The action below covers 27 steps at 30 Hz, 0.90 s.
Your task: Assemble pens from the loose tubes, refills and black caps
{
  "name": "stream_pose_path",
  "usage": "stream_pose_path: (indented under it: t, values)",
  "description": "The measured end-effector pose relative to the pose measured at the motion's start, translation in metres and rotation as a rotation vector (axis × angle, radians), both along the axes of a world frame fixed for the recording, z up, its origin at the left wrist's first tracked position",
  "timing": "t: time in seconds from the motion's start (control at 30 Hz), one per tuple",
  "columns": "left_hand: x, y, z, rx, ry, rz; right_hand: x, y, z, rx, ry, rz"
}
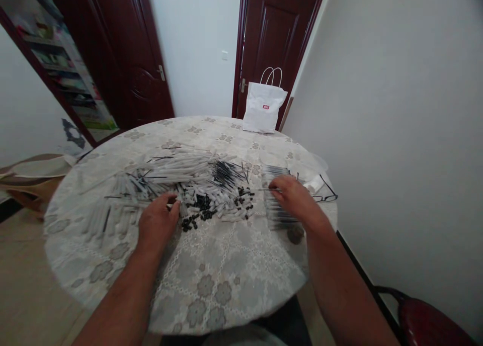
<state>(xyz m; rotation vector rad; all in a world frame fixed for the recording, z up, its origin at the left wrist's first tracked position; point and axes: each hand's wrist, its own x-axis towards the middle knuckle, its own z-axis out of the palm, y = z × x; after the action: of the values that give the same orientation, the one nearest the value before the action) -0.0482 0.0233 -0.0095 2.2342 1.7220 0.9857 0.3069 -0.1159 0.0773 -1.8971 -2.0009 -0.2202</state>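
Observation:
My left hand is at the left-front edge of the heap, thumb and fingers pinched together; a small pale bit shows between them, too little to name. Around it lie white pen barrels, short white pieces and small black plugs. Dark thin refills are bunched behind these. Over on the right, my right hand pinches a slim pen whose tip points left. Beneath that hand is a row of similar pens laid side by side, partly covered by it.
A patterned cloth covers the round table. Eyeglasses and a white roll lie by the right edge, with a round brown object nearer me. A white paper bag stands at the back.

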Motion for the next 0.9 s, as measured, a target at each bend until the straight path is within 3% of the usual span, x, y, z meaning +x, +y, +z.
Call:
stream_pose_path:
  t: [0.07, 0.17, 0.3, 0.5, 0.67, 0.8, 0.9]
  values:
    - [-0.002, 0.003, -0.006, -0.001, 0.092, -0.004, 0.027, -0.005, -0.009, -0.048, -0.055, -0.131]
    - [-0.002, 0.003, -0.011, -0.010, 0.181, -0.014, 0.047, -0.009, -0.023, -0.144, -0.119, -0.206]
    - [-0.001, 0.001, -0.013, -0.001, 0.245, -0.012, 0.048, -0.010, -0.035, -0.210, -0.156, -0.208]
    - [0.001, -0.006, -0.011, -0.033, 0.219, -0.003, 0.042, -0.007, -0.046, -0.151, -0.189, -0.183]
    - [0.003, -0.009, -0.011, -0.069, 0.203, 0.013, -0.007, 0.007, -0.033, -0.149, -0.124, -0.013]
    - [0.006, -0.015, -0.007, -0.113, 0.261, 0.005, -0.066, 0.023, -0.018, -0.327, -0.122, 0.090]
    - [0.009, -0.020, -0.002, -0.124, 0.314, -0.008, -0.092, 0.042, -0.017, -0.398, -0.141, 0.136]
